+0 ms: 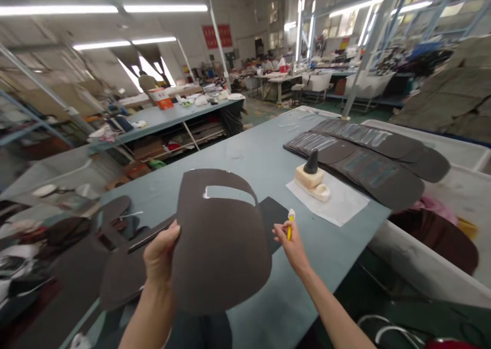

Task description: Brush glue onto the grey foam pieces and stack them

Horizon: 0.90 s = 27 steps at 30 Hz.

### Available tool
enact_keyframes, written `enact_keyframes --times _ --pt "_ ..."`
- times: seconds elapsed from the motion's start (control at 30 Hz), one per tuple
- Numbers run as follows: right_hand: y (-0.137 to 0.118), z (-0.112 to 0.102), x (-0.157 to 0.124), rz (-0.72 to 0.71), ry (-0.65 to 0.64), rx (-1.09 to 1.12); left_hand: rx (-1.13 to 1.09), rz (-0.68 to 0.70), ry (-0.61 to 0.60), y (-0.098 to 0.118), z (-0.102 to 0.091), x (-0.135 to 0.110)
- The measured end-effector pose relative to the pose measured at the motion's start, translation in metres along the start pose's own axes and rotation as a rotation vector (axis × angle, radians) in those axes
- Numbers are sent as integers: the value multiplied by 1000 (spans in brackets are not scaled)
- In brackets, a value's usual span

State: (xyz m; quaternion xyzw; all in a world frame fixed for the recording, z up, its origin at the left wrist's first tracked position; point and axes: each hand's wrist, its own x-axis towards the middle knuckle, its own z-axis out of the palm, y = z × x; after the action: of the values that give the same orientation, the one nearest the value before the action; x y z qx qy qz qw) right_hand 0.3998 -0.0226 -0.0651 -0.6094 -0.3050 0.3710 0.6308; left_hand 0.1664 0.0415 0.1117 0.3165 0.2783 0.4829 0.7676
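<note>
My left hand [163,249] grips the left edge of a dark brown rounded panel [220,252], lifted at a tilt above the table. A long rectangular slot near its top shows the blue-green surface behind. Between the fingers of my right hand [289,236] is a slim yellow-handled tool [290,225] with a white tip pointing up; its exact kind is unclear. That hand is just right of the panel, apart from it. Below and behind, a flat dark piece [273,211] lies on the table. A cream block [309,176] carrying a black cone [312,161] sits on white paper [341,211].
Dark panels with shiny streaks [383,177] lie in overlapping piles on the table's [245,154] right. More dark pieces [118,277] cover its left side. A white bin [425,241] borders the right edge. Another worktable [153,118] and a person [146,83] are farther back.
</note>
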Motion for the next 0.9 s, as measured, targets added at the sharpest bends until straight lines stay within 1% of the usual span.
enact_keyframes --times 0.07,0.13,0.2,0.27,0.37,0.43,0.47,0.53,0.6,0.67,0.73,0.8,0.9 --pt "0 -15 19 88 -78 140 -21 2 129 -20 6 9" --pt "2 -29 36 133 -120 246 -22 -1 278 -40 2 14" --pt "7 -42 52 127 -106 284 -10 6 399 -58 -10 17" --pt "13 -53 68 72 -67 242 7 3 454 -78 -28 18" --pt "27 -64 91 -55 -16 45 57 -37 483 -111 -61 18" --pt "38 -68 104 -138 0 -194 129 -46 548 -136 -86 19" --pt "44 -68 111 -177 5 -338 180 -51 583 -149 -99 20" --pt "56 -66 124 -247 -4 -615 336 -110 592 -175 -123 21" --pt "69 -60 138 -298 -38 -822 497 -169 608 -197 -143 23" --pt "79 -52 152 -329 -86 -958 588 -187 657 -214 -155 25" --pt "88 -43 166 -334 -124 -1053 614 -180 693 -226 -161 29" --pt "94 -35 178 -319 -146 -1124 654 -153 730 -232 -164 35" --pt "99 -26 191 -296 -143 -1207 744 -89 785 -234 -168 47"
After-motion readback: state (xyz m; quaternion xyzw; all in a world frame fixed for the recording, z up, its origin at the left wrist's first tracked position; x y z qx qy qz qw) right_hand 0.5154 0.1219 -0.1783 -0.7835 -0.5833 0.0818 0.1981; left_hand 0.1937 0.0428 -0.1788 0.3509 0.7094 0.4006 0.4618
